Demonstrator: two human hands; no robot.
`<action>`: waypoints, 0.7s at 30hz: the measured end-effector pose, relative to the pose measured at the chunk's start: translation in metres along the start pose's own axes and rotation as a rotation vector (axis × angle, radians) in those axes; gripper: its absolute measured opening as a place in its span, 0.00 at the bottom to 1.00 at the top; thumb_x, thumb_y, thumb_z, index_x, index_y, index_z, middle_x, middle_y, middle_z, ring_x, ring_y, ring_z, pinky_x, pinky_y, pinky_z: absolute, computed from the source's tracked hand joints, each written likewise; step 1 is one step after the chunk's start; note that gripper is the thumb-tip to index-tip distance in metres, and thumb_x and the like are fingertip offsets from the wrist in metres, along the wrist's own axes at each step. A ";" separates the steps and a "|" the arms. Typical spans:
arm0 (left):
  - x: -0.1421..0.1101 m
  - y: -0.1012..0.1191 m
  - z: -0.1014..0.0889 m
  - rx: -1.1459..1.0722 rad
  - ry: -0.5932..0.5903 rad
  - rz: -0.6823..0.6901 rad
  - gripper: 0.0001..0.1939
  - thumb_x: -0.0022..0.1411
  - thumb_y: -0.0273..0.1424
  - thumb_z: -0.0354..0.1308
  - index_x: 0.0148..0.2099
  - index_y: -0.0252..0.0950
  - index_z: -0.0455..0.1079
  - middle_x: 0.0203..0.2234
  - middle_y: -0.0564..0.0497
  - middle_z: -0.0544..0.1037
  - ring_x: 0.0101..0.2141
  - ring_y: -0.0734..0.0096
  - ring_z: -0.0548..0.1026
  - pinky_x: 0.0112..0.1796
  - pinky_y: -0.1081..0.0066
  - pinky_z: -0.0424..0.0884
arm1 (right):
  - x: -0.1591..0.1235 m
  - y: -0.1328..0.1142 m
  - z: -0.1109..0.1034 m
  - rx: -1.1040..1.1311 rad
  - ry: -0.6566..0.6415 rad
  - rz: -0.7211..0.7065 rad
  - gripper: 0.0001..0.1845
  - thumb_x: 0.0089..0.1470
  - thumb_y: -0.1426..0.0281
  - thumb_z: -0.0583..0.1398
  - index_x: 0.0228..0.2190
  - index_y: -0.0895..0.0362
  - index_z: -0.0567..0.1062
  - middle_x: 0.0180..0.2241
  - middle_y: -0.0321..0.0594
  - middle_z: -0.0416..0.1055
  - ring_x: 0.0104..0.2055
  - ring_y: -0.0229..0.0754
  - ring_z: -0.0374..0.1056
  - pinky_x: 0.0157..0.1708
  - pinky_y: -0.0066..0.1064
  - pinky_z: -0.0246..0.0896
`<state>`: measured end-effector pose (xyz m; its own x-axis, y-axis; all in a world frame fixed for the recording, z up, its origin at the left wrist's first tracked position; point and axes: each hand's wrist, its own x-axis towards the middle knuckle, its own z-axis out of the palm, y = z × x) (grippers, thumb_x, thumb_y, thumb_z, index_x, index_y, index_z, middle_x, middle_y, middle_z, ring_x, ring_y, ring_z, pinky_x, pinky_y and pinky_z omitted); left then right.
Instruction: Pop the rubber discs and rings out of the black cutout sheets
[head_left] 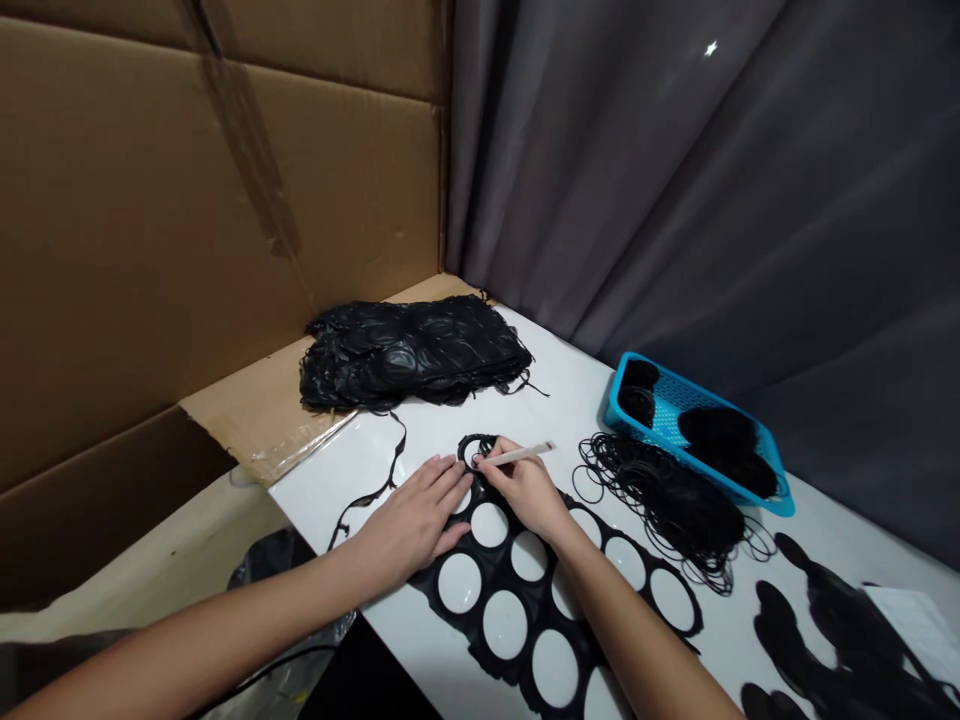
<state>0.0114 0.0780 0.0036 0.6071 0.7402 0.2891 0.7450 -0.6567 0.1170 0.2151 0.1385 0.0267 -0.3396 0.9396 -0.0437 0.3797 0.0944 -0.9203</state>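
A black rubber sheet (493, 566) with rows of large round holes lies on the white table. My left hand (416, 512) rests on its left side, palm down, fingers stretched and slightly apart, pressing near the far end. In my right hand (525, 492), a slim white pen-like tool (529, 453) is pinched between thumb and fingers. Its tip, hidden by the fingers, is at a black ring (462, 452) around the farthest hole. Whether that ring is still joined to the sheet, I cannot tell.
Behind my hands is a thick stack of black sheets (416, 350). To the right, loose black rings (667, 510) are heaped beside a blue basket (666, 400) holding black pieces. Black rounded scraps (847, 630) and white paper (911, 625) lie nearer. Cardboard (187, 200) and a grey curtain (675, 150) enclose the table.
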 end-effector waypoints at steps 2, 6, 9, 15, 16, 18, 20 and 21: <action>0.000 0.000 0.000 -0.006 0.002 -0.001 0.26 0.73 0.41 0.51 0.64 0.29 0.63 0.59 0.36 0.70 0.61 0.48 0.66 0.62 0.53 0.60 | 0.001 0.001 0.001 -0.022 -0.006 -0.011 0.12 0.58 0.62 0.58 0.26 0.52 0.65 0.27 0.33 0.71 0.29 0.40 0.64 0.32 0.30 0.57; 0.000 0.001 0.001 -0.009 0.007 -0.005 0.26 0.72 0.41 0.52 0.64 0.29 0.63 0.60 0.36 0.69 0.61 0.49 0.65 0.62 0.54 0.59 | 0.001 0.000 0.001 -0.034 -0.021 0.001 0.11 0.58 0.63 0.58 0.26 0.52 0.65 0.26 0.33 0.70 0.29 0.40 0.64 0.31 0.30 0.57; 0.000 0.001 0.002 -0.018 0.005 -0.012 0.26 0.72 0.41 0.53 0.64 0.29 0.62 0.60 0.36 0.69 0.62 0.50 0.64 0.63 0.54 0.58 | 0.002 0.000 0.002 -0.061 -0.022 -0.008 0.10 0.58 0.64 0.58 0.26 0.52 0.66 0.26 0.32 0.68 0.28 0.40 0.64 0.31 0.30 0.56; 0.001 0.001 -0.001 0.006 -0.019 -0.007 0.26 0.71 0.40 0.54 0.64 0.28 0.62 0.60 0.35 0.68 0.62 0.48 0.65 0.62 0.53 0.60 | -0.003 -0.001 0.007 -0.142 0.002 -0.136 0.10 0.59 0.68 0.57 0.26 0.52 0.64 0.31 0.36 0.71 0.34 0.42 0.67 0.36 0.32 0.60; 0.001 0.001 -0.001 -0.002 -0.017 -0.006 0.26 0.71 0.39 0.54 0.65 0.29 0.62 0.61 0.35 0.68 0.62 0.48 0.64 0.62 0.52 0.61 | -0.005 -0.002 0.008 -0.173 0.011 -0.184 0.10 0.60 0.69 0.56 0.27 0.52 0.64 0.32 0.37 0.71 0.35 0.43 0.67 0.37 0.32 0.60; 0.001 0.000 -0.002 -0.031 -0.006 -0.009 0.26 0.71 0.39 0.54 0.65 0.29 0.61 0.61 0.34 0.67 0.63 0.48 0.63 0.62 0.52 0.61 | -0.010 -0.003 0.011 -0.237 0.024 -0.270 0.10 0.62 0.70 0.54 0.27 0.52 0.64 0.32 0.39 0.70 0.36 0.44 0.66 0.38 0.33 0.60; 0.001 0.000 -0.002 -0.052 -0.001 -0.014 0.26 0.71 0.38 0.53 0.65 0.30 0.61 0.62 0.34 0.67 0.63 0.48 0.63 0.61 0.51 0.61 | -0.013 -0.004 0.012 -0.278 0.030 -0.311 0.11 0.63 0.70 0.53 0.27 0.52 0.64 0.31 0.38 0.68 0.35 0.44 0.65 0.37 0.34 0.59; 0.001 0.000 -0.002 -0.056 -0.003 -0.014 0.25 0.71 0.37 0.53 0.65 0.30 0.60 0.62 0.34 0.67 0.63 0.48 0.63 0.61 0.51 0.62 | -0.013 -0.004 0.012 -0.277 0.031 -0.308 0.11 0.63 0.70 0.53 0.27 0.52 0.64 0.30 0.38 0.67 0.34 0.44 0.64 0.36 0.33 0.58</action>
<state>0.0113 0.0783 0.0056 0.5978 0.7495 0.2845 0.7366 -0.6536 0.1739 0.2079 0.1218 0.0260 -0.4489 0.8628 0.2326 0.4829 0.4533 -0.7493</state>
